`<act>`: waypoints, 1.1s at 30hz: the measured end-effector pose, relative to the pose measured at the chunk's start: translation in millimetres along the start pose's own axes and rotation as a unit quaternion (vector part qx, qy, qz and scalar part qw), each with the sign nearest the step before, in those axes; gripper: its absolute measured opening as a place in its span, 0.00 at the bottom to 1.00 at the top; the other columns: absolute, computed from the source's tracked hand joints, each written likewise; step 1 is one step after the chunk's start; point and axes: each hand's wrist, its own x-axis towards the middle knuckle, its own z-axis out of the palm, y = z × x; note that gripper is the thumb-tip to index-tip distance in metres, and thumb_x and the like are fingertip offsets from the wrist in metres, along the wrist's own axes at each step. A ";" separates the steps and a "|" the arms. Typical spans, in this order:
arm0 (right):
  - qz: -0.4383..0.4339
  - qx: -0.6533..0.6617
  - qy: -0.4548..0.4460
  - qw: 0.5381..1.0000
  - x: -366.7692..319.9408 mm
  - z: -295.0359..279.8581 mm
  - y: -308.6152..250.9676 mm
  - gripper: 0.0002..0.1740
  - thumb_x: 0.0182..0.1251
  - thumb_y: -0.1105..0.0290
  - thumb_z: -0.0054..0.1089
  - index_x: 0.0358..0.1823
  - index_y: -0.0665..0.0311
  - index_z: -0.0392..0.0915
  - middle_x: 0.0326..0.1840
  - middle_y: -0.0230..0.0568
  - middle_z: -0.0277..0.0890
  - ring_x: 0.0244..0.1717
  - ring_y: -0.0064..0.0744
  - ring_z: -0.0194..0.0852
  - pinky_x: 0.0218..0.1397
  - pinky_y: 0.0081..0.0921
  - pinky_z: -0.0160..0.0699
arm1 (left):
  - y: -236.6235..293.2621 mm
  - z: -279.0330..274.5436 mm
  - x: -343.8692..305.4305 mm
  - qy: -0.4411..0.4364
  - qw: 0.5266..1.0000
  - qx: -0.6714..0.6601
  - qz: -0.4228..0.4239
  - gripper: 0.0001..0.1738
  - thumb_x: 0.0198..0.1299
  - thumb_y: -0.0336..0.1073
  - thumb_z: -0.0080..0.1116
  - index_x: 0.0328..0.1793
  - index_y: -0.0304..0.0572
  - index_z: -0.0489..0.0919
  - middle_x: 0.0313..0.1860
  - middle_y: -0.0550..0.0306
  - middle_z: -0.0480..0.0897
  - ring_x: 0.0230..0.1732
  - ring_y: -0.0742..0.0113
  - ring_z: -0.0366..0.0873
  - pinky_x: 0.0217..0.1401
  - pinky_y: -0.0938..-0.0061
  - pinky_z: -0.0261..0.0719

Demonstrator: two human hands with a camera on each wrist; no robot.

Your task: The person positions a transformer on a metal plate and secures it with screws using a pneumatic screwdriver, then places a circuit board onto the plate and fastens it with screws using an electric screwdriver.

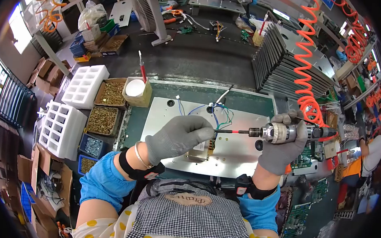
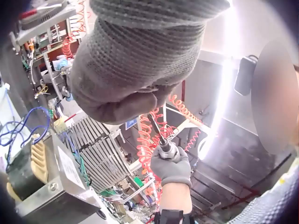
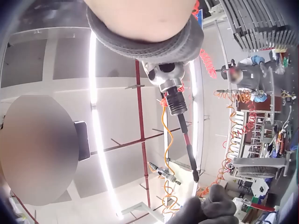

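The power screwdriver (image 1: 267,133), a ribbed metal cylinder, lies level above the right half of a panel. The bench (image 1: 202,63) is dark and worn. Toward its near edge, on a green mat (image 1: 263,101), sits the panel (image 1: 240,163), smooth silvery sheet with round holes. Blocky white foam trays (image 1: 74,133) with square pockets stand at the bench's left edge. A glossy orange coiled hose (image 1: 310,106) hangs over the panel's far right corner. The right hand (image 1: 286,151), in grey knitted glove, has its fingers wrapped firmly around the screwdriver. The left hand (image 1: 178,138), gloved alike, has fingers curled together with the thumb; whether they pinch anything, I cannot tell. Below it, near the panel's near edge, sits a boxy transformer (image 1: 198,154). The slim dark bit (image 1: 233,131), red-banded, ends just beside the left fingertips.
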 end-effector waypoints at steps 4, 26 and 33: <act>0.022 0.040 -0.009 0.999 -3.7 -4.3 -2.5 0.15 0.67 0.67 0.59 0.52 0.65 0.71 0.44 0.39 0.73 0.41 0.27 0.73 0.52 0.32 0.80 | 6.6 -1.3 -2.6 -0.069 0.984 -0.155 -0.056 0.22 0.68 0.49 0.56 0.49 0.34 0.80 0.33 0.62 0.80 0.33 0.74 0.76 0.38 0.77 0.76; -0.031 -0.014 0.068 0.997 -13.7 0.5 10.6 0.15 0.64 0.66 0.59 0.51 0.60 0.72 0.43 0.37 0.74 0.39 0.27 0.74 0.48 0.33 0.80 | -1.4 14.9 -9.8 0.130 0.990 0.044 0.045 0.15 0.65 0.39 0.60 0.43 0.32 0.84 0.27 0.58 0.81 0.29 0.76 0.74 0.34 0.75 0.75; -0.084 -0.054 0.020 0.995 -23.8 20.9 24.0 0.15 0.67 0.63 0.59 0.51 0.61 0.73 0.44 0.38 0.75 0.39 0.29 0.74 0.50 0.33 0.79 | -0.1 27.0 6.6 0.027 0.995 0.065 0.074 0.15 0.65 0.39 0.59 0.45 0.31 0.83 0.30 0.56 0.82 0.32 0.73 0.79 0.37 0.76 0.79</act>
